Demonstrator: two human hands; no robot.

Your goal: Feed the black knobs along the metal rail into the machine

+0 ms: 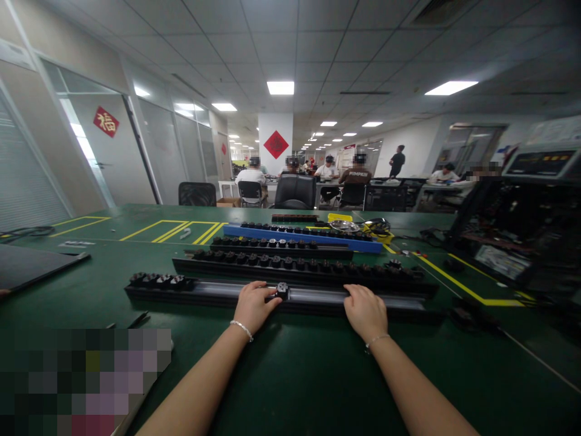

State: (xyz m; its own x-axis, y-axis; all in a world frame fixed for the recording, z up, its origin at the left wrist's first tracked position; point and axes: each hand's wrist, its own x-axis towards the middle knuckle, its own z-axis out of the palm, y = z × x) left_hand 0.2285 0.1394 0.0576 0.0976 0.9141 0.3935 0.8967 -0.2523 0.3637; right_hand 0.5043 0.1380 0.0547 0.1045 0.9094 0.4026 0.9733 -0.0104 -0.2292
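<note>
A long black channel-shaped rail [318,307] with a shiny metallic inner strip lies crosswise in front of me. One small black block-like part with a light top [282,290] sits in its middle. My left hand [255,307] has its thumb and index finger closed at the left side of this part, the other fingers bent over the rail. Farther right, my right hand [365,310] bends its fingers over the same rail and grips it. Several similar small parts [158,280] stand in a row at the rail's left end.
Behind lie more black rails [218,266] filled with similar parts, and a blue rail [299,236]. A metal dish [344,226] and yellow tray [339,217] stand at the back. Open electronic equipment [499,242] is on the right, a dark flat panel [36,263] on the left.
</note>
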